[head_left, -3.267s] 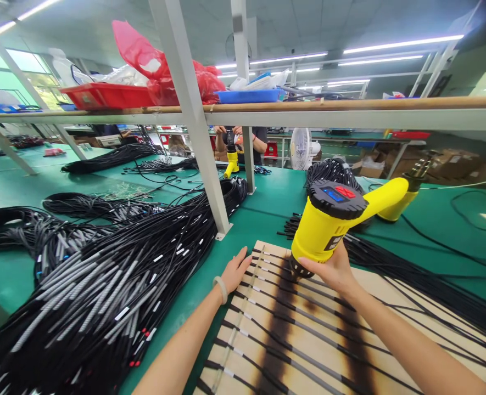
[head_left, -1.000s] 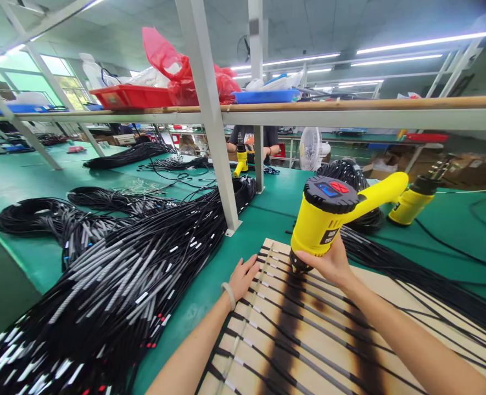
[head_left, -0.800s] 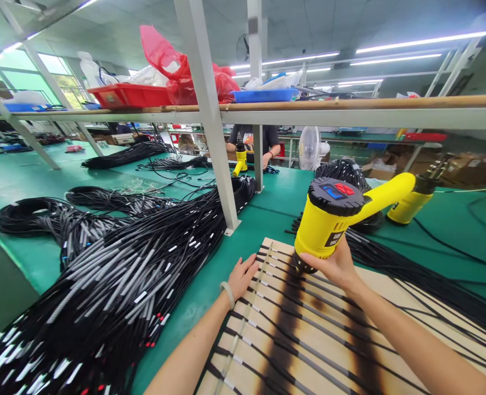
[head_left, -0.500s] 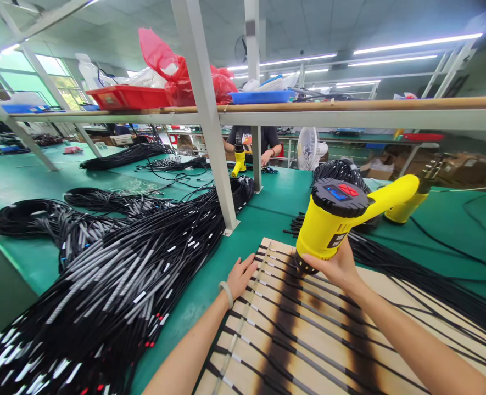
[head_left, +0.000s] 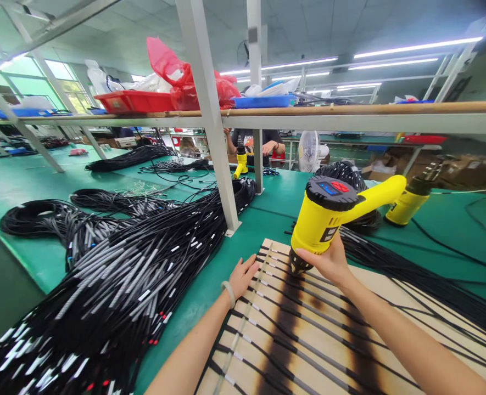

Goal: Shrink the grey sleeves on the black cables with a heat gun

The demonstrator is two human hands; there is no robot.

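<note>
Right hand (head_left: 329,263) has its grip wrapped firmly round the yellow heat gun (head_left: 319,219), lower centre, nozzle (head_left: 298,264) aimed down at black cables (head_left: 304,334) laid in parallel rows across a scorched wooden board (head_left: 320,351); left hand (head_left: 243,277) lies spread open, steadying the board's edge.

A board (head_left: 308,340) lies at the near edge of the bench (head_left: 210,263), with cables (head_left: 292,307) laid across it. A cable bundle (head_left: 115,274) lies left of the board, and a heat gun (head_left: 407,207) stands beyond its right side. Farther back, a fan (head_left: 308,152) stands behind a shelf (head_left: 350,123) carrying trays (head_left: 133,101).
</note>
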